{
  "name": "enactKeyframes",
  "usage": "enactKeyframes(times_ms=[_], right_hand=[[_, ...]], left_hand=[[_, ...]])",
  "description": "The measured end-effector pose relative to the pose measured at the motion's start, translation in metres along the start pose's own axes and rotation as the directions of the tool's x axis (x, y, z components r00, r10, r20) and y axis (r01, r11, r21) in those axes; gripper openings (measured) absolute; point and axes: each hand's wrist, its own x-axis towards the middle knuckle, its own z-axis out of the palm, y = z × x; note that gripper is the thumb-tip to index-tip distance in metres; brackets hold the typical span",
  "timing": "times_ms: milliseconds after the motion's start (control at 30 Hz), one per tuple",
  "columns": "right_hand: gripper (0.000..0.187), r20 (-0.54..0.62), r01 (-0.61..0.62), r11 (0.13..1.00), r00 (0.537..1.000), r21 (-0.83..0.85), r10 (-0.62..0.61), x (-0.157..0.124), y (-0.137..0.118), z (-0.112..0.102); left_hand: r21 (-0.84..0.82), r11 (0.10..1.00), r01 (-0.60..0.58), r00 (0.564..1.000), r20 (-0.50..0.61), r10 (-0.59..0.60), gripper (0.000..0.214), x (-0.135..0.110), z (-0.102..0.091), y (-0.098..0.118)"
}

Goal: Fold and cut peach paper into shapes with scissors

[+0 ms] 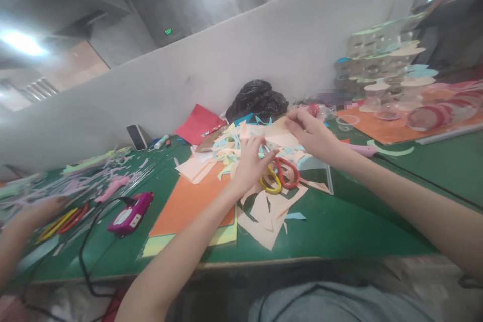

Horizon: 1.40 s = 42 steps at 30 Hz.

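My left hand (249, 166) rests over a heap of paper scraps (226, 148) in peach, pale green and blue, its fingertips by the metal blades of a pair of scissors. The scissors' red and yellow loop handles (279, 176) lie just right of that hand, free of my fingers. My right hand (309, 133) pinches the edge of a peach paper sheet (277, 133) at the far side of the heap. Below lie an orange card sheet (192, 206) and peach offcuts (264, 221) on the green tabletop (339, 226).
A co-worker's hand (39, 211) is at the left beside another pair of scissors (64, 224), near a pink device (130, 214) with a black cable. A phone (136, 137), a black plastic bag (257, 101), a red sheet (199, 124) and clear plastic pieces with paper discs (388, 75) stand along the white partition.
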Motion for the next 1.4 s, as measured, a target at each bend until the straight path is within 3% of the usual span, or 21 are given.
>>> enactKeyframes(times_ms=[267, 767, 1167, 1400], right_hand=[[0.017, -0.002, 0.006, 0.997, 1.000, -0.073, -0.006, 0.001, 0.001, 0.004], [0.012, -0.046, 0.198, 0.972, 0.978, -0.124, -0.205, 0.011, 0.029, 0.013], [0.008, -0.059, 0.222, 0.961, 0.970, -0.164, -0.235, 0.013, 0.034, 0.013], [0.016, -0.113, 0.227, 0.952, 0.961, -0.205, -0.253, 0.014, 0.038, 0.013]], left_hand=[[-0.054, 0.999, 0.000, 1.000, 0.028, 0.002, 0.022, 0.000, 0.000, 0.004], [-0.073, 0.997, -0.014, 1.000, 0.018, 0.015, 0.022, -0.001, 0.002, 0.003], [-0.050, 0.999, -0.008, 0.999, 0.036, 0.010, 0.020, -0.001, 0.001, 0.004], [-0.052, 0.999, -0.015, 0.999, 0.037, 0.017, 0.021, -0.002, 0.001, 0.003]])
